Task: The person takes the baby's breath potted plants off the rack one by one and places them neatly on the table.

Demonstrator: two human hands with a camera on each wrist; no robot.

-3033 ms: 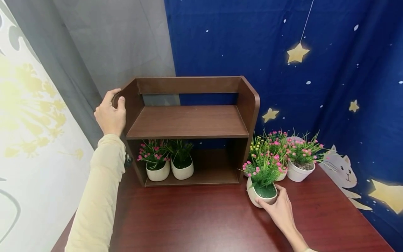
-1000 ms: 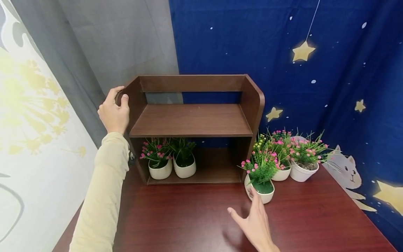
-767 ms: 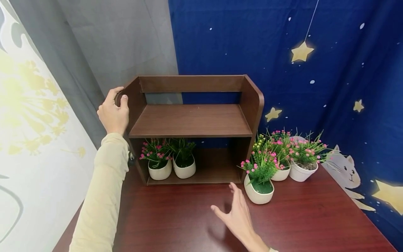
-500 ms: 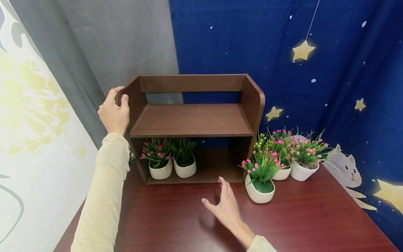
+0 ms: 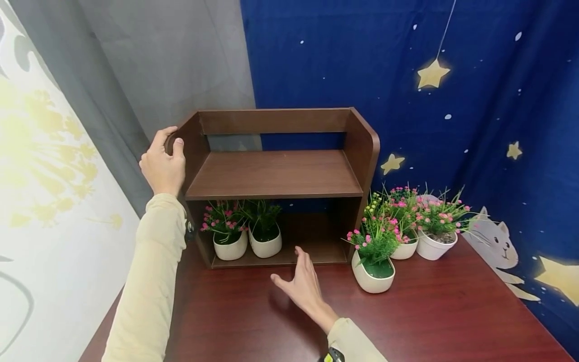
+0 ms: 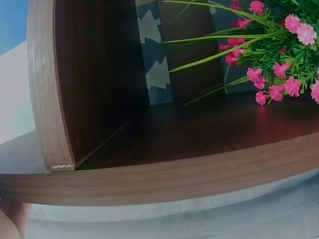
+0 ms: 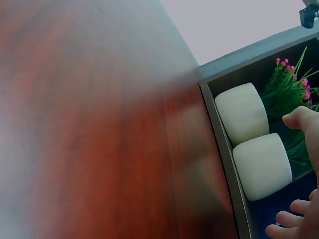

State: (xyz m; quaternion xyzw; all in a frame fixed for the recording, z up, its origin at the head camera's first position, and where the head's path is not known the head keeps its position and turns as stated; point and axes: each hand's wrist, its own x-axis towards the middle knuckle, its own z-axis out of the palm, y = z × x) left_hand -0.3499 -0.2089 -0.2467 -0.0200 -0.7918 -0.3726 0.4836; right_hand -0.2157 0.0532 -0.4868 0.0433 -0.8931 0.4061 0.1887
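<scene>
- Head view: I have the left hand [image 5: 164,163] clasped on the left side of the shelf [image 5: 273,173]; uneven pressure there could skew it on the counter [image 5: 253,311].
- The right hand [image 5: 299,287] is spread wide, holding nothing, near the lower compartment; overreaching left could shove the right pot [image 5: 265,246] into the left pot [image 5: 229,247].
- Left wrist: pink flowers [image 6: 292,86] stand inside; I cannot judge the grip here.
- Right wrist: both pots sit close together along the near edge, so a clumsy pull might tip one out.
</scene>
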